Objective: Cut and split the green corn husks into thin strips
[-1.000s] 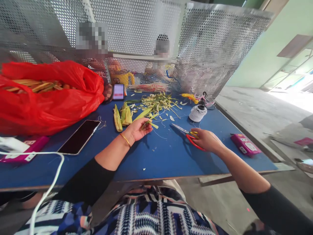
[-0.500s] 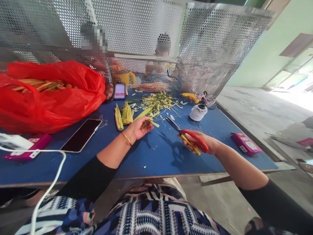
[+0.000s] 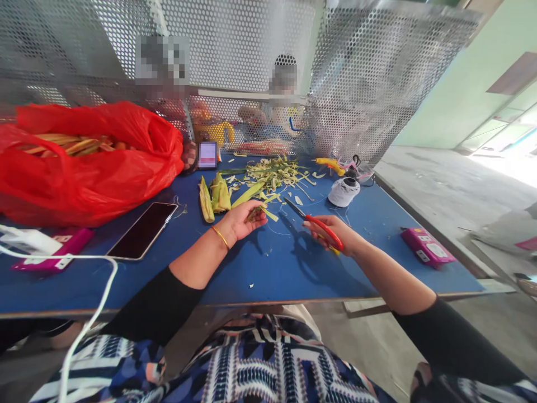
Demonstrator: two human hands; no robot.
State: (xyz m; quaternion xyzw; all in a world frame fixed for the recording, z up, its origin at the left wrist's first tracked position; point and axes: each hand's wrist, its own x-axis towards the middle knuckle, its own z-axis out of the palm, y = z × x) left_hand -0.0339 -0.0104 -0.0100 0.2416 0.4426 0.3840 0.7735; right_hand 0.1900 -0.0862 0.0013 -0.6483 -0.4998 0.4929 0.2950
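Observation:
My left hand (image 3: 246,220), with a gold bangle at the wrist, pinches a strip of green plant leaf (image 3: 271,214) between curled fingers. To its right, my right hand (image 3: 331,232) grips a pair of scissors (image 3: 323,226) by the handles. Their red loop faces up, and the yellow one is mostly hidden under the hand. The blades point up and left, close to the leaf strip but apart from it. Beyond my left hand lie a yellow-green husk bundle (image 3: 220,193) and a pile of shredded leaf scraps (image 3: 274,172). A spool of white thread (image 3: 343,193) stands beyond the scissors.
A red plastic bag (image 3: 138,179) of dry strips fills the far left. Near it lie a dark phone (image 3: 142,230), a magenta power strip (image 3: 78,246) and a white cable (image 3: 94,310). Another magenta block (image 3: 428,246) sits right. A perforated metal screen (image 3: 247,50) closes the back, with people behind it.
My right hand has moved a little left and up and turned the scissors, so the yellow handle is now mostly hidden. My left hand keeps hold of the leaf strip. The view has shifted slightly.

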